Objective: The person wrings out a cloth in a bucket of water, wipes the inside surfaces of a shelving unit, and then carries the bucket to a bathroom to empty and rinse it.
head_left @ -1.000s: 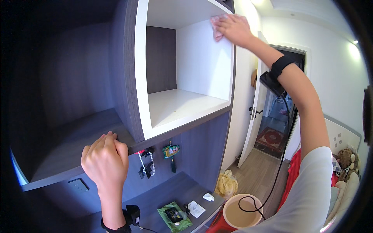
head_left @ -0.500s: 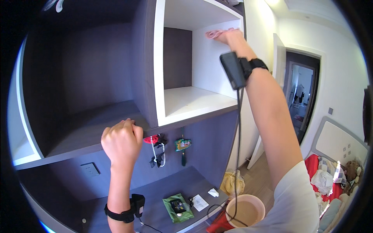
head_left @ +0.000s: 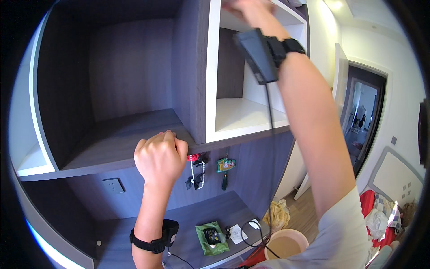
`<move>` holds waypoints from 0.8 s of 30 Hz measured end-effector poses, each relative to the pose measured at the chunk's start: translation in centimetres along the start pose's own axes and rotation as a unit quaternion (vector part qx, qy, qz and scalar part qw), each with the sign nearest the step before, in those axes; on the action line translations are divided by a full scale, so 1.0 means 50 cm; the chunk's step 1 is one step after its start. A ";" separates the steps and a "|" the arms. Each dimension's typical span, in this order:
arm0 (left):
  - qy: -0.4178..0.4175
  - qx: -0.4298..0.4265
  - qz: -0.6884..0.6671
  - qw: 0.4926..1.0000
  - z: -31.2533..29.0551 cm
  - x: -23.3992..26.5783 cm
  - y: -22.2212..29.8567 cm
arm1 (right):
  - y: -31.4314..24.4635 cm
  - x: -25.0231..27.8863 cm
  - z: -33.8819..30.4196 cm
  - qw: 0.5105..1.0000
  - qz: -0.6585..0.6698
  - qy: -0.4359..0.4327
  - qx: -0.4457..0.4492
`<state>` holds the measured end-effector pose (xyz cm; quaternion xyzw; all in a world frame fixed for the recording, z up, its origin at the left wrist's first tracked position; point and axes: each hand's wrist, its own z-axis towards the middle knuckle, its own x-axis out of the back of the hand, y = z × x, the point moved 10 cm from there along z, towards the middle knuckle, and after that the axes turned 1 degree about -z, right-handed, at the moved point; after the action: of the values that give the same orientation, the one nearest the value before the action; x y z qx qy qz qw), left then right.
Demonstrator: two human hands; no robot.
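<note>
two hands are up at a shelving unit: the left hand point(head_left: 160, 157) is curled into a loose fist with its fingers hooked over the front edge of the dark grey shelf point(head_left: 121, 143), gripping that edge and nothing else. the right hand point(head_left: 248, 8) is raised to the top of the white compartment point(head_left: 244, 116), blurred and partly cut off by the frame, so i cannot tell whether it is open or closed or holding anything. a black device point(head_left: 255, 56) is strapped to the right wrist with a cable hanging down from it, and a black band point(head_left: 150, 242) sits on the left wrist. just below the shelf edge, beside the left hand, hang a bead string point(head_left: 197, 172) and a small green charm point(head_left: 225, 166). on the lower desk surface point(head_left: 197, 215) lies a green pouch point(head_left: 210, 233), and a beige bucket point(head_left: 286, 244) stands on the floor nearby.
</note>
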<state>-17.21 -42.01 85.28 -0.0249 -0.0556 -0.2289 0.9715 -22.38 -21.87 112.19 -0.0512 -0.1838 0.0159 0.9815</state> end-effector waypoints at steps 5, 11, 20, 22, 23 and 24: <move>-0.015 0.000 -0.007 1.000 0.001 -0.011 0.002 | -0.066 -0.068 0.023 0.994 -0.033 -0.084 0.066; -0.012 -0.001 0.005 1.000 -0.004 -0.002 0.000 | -0.047 -0.108 0.051 0.964 -0.003 -0.242 0.106; -0.013 0.007 -0.018 1.000 0.004 -0.008 0.018 | 0.191 -0.137 0.108 0.900 0.413 0.127 0.050; -0.021 0.017 0.013 1.000 0.000 -0.003 -0.011 | 0.155 -0.185 0.069 0.814 0.579 -0.040 0.018; -0.019 0.012 0.004 1.000 0.003 -0.004 -0.001 | 0.193 -0.172 0.079 0.853 0.516 -0.052 0.069; -0.017 0.008 -0.007 1.000 0.006 -0.006 0.007 | 0.213 -0.171 0.105 0.871 0.478 -0.059 0.093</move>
<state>-17.33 -41.54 85.54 -0.0207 -0.0738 -0.2348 0.9690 -32.40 -11.22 112.83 -0.0399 -0.1919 0.5032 0.8417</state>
